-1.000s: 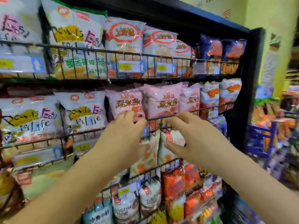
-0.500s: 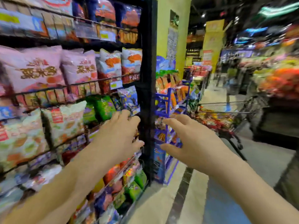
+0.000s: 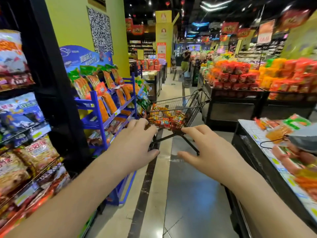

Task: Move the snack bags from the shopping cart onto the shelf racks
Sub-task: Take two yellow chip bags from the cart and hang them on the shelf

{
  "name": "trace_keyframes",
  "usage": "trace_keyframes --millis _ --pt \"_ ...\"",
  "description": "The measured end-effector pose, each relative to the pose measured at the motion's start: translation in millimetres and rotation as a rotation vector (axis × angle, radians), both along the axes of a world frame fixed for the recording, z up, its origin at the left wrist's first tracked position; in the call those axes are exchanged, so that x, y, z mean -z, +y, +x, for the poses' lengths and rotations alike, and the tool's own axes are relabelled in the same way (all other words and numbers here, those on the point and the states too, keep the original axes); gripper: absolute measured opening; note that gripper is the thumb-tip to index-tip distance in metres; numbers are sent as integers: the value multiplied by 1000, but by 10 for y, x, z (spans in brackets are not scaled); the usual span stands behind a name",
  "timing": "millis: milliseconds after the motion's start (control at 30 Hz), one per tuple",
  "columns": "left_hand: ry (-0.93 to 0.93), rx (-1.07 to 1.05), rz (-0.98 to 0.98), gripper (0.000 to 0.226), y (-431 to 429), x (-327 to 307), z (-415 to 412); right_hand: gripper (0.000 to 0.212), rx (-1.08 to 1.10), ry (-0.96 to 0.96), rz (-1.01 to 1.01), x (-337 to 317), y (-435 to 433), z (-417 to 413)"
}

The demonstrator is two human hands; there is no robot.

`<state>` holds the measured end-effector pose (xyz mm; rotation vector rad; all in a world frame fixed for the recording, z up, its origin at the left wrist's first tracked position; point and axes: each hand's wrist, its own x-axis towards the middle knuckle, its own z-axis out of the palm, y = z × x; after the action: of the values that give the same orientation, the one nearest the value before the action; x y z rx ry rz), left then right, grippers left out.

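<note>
**Head view: two empty hands held out before the cart in a shop aisle**

Head camera is looking down a supermarket aisle with a glossy grey floor (image 3: 188, 194) that is giving back the ceiling lights. A dark strip is running along the floor's left side. A yellow pillar (image 3: 75, 28) is rising at the left and is carrying a square-code poster (image 3: 101, 30).

The left hand (image 3: 135, 143) and the right hand (image 3: 209, 148) are stretching forward side by side, palms down. Their fingers are lying loosely spread, and neither hand is holding anything.

The shopping cart (image 3: 193, 107) is standing mid-aisle ahead of them, with red and orange snack bags (image 3: 164, 117) lying in its basket. Both sets of fingertips are covering the basket's near edge. Whether they are touching it I cannot tell.

The shelf racks (image 3: 51, 93) are running along the left edge, cut off by the frame. Their bags (image 3: 34, 155) are smearing with blur, so the print is hard to read.

Between the racks and the cart, a blue stand (image 3: 96, 107) is holding orange packets. At the right, a black counter (image 3: 248, 148) with wrapped goods is narrowing the aisle. Beyond it, a display table (image 3: 236, 93) is piled with orange and red packs. A person (image 3: 185, 62), far off and blurred, is standing at the aisle's end.
</note>
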<state>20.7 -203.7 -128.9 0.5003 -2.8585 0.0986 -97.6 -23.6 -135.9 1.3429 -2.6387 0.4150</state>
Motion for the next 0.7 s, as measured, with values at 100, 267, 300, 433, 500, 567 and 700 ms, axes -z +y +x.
trace_keyframes --millis 100,267,300,433,500,567,700 --pt "-16 37 19 57 -109 98 -474 70 39 -24 -12 106 -91 -411" --pt "-73 75 50 59 -593 355 -1234 68 89 -85 -6 389 -500 -1046" --pt "-77 81 54 61 -731 410 -1395 68 97 -95 -3 452 -624 -1184" --pt "-74 93 93 63 -1389 602 -2018 66 124 -128 -9 662 -1262 -1755" --pt "-73 100 134 63 -1814 655 -2316 66 142 -166 -17 713 -1627 -2039" --pt "-95 100 221 64 -2240 673 -2570 66 158 -223 -34 752 -1955 -2292" --pt "-132 91 263 65 -2944 640 -3096 65 187 -287 -114 832 -2531 -2796"
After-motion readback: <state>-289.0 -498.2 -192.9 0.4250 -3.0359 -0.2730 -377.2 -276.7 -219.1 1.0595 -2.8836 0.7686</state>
